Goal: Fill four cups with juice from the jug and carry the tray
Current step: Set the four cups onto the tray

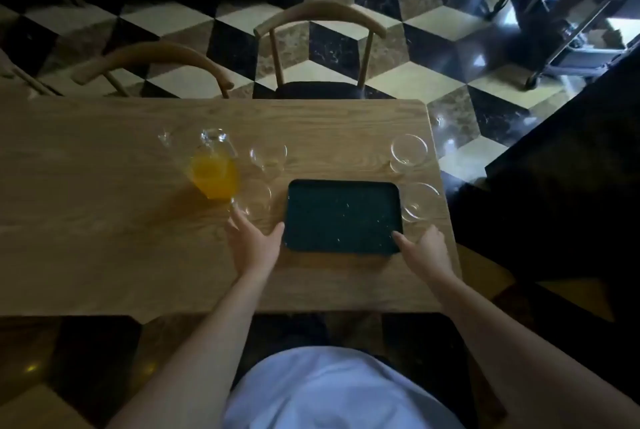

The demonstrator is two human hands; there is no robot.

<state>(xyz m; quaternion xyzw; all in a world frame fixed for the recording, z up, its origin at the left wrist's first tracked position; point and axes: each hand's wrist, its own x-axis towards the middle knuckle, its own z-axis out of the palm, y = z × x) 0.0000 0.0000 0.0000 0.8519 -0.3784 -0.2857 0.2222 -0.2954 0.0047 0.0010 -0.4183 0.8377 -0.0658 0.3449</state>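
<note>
We count one clear glass jug (215,169), holding orange juice in its lower part, standing on the wooden table (104,221) left of the tray (343,215); the tray is dark, rectangular with rounded corners, speckled, and holds nothing; four clear round cups sit empty around it, two on its left (268,157) (252,198) and two on its right (408,151) (420,202); our left hand (254,243) lies with fingers spread, thumb touching the tray's left edge; our right hand (427,248) has its fingers relaxed, one fingertip at the tray's near right corner; two curved-back wooden chairs (320,18) (152,60) stand beyond the table.
</note>
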